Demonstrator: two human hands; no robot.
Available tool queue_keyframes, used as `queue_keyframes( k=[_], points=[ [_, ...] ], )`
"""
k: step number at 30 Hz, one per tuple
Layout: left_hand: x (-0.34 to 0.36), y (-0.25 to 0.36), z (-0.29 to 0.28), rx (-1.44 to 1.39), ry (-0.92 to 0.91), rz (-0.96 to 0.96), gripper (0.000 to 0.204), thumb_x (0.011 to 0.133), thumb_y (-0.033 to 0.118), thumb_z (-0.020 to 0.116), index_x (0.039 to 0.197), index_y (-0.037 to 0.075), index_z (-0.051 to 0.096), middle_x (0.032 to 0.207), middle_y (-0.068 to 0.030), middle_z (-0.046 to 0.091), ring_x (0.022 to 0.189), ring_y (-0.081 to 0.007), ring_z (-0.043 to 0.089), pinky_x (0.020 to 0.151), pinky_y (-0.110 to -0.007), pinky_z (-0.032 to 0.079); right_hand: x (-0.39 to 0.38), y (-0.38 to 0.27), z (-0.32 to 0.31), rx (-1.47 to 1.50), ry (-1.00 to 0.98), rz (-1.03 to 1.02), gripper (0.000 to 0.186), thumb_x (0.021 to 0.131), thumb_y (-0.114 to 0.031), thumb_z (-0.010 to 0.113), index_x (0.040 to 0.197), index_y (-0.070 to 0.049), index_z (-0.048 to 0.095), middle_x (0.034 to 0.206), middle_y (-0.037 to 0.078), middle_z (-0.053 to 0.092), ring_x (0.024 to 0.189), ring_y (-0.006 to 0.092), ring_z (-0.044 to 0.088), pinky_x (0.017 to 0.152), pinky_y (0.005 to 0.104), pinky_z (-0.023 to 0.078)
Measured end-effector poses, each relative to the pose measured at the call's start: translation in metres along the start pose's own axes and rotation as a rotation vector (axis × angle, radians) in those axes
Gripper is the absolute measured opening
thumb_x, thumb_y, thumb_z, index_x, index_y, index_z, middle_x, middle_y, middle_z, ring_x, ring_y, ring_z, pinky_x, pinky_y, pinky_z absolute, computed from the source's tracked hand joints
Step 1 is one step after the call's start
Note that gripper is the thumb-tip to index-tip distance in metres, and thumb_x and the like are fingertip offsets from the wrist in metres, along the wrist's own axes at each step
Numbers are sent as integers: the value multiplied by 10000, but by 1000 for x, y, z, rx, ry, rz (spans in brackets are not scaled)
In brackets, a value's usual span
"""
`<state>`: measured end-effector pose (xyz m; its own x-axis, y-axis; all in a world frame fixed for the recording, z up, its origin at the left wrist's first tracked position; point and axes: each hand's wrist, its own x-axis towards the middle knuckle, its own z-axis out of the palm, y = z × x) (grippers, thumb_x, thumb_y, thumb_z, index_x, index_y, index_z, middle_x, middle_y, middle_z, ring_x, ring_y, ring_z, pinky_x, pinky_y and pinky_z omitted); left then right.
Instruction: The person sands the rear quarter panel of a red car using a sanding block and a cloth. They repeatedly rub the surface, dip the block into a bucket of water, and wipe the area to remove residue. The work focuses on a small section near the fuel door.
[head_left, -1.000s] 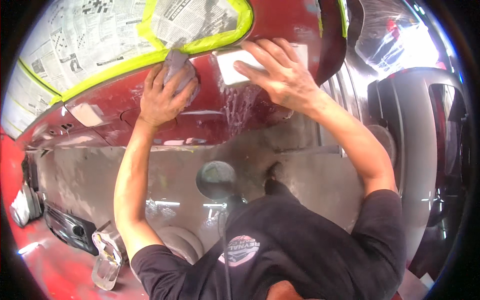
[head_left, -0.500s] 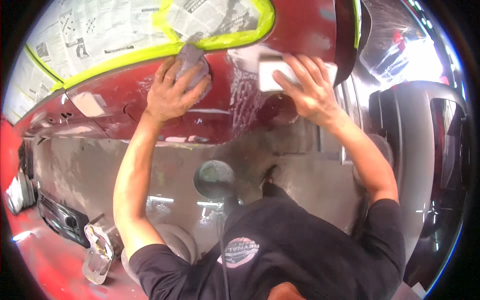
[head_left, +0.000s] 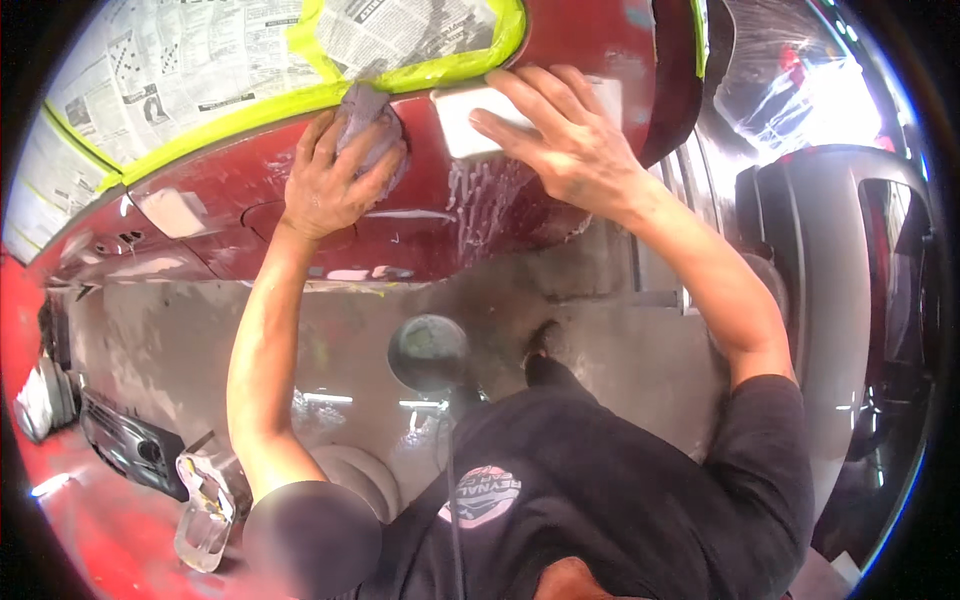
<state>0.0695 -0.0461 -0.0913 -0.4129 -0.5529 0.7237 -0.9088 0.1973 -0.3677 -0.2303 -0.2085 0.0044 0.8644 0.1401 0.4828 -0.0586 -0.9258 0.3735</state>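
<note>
Against the dark red car body panel (head_left: 420, 235), my left hand (head_left: 330, 185) is closed on a crumpled grey-purple cloth (head_left: 368, 105), just below the yellow masking tape (head_left: 225, 107). To its right, my right hand (head_left: 575, 150) grips a white rectangular block (head_left: 462, 122), its fingers over the top and the thumb along the front. The block lies flat on the panel, so its underside is hidden. Milky wet streaks (head_left: 480, 195) run down the red paint beneath it. A pale filler patch (head_left: 172, 213) shows farther left on the panel.
Newspaper (head_left: 200, 60) covers the windows above. A round bucket (head_left: 428, 352) of cloudy liquid stands on the wet floor (head_left: 330, 340). A grey bumper (head_left: 825, 300) is at the right. Black trim (head_left: 130, 440) and a lamp housing (head_left: 205, 515) lie at the lower left.
My right hand has slid the white block leftward and slightly up across the panel, nearer the cloth. My left hand stays on the cloth; the whole view has shifted a little.
</note>
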Motion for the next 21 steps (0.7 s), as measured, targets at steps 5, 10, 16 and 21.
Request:
queue_keyframes(
  k=[5, 10, 16, 21],
  points=[
    [5, -1, 1, 6, 23, 23, 407, 916, 315, 698, 1321, 297, 662, 1435, -15, 624, 1319, -348, 550, 1153, -550, 455, -52, 5, -13, -81, -4, 74, 591, 786, -172, 689, 1376, -147, 703, 1505, 179, 589, 1330, 367, 582, 1143, 573, 430],
    [-6, -2, 3, -15, 0, 0, 428, 894, 298, 692, 1321, 290, 669, 1455, -17, 607, 1323, -356, 549, 1152, -556, 456, -10, -5, 4, 47, 19, 61, 641, 797, -75, 692, 1431, -162, 668, 1505, 181, 574, 1330, 376, 568, 1126, 565, 448],
    [4, -1, 7, 1, 29, 24, 478, 858, 303, 714, 1333, 312, 662, 1467, -12, 588, 1339, -358, 537, 1170, -555, 442, -40, 3, -9, -38, 22, 99, 613, 791, -65, 688, 1400, -134, 684, 1477, 191, 596, 1296, 372, 586, 1104, 561, 463],
    [-5, 0, -2, -3, 4, -9, 462, 873, 312, 717, 1332, 316, 660, 1466, -13, 597, 1337, -357, 540, 1167, -552, 448, -23, 3, -6, -40, -7, 33, 592, 802, -146, 704, 1393, -154, 686, 1493, 166, 594, 1317, 358, 591, 1117, 544, 459]
  ],
)
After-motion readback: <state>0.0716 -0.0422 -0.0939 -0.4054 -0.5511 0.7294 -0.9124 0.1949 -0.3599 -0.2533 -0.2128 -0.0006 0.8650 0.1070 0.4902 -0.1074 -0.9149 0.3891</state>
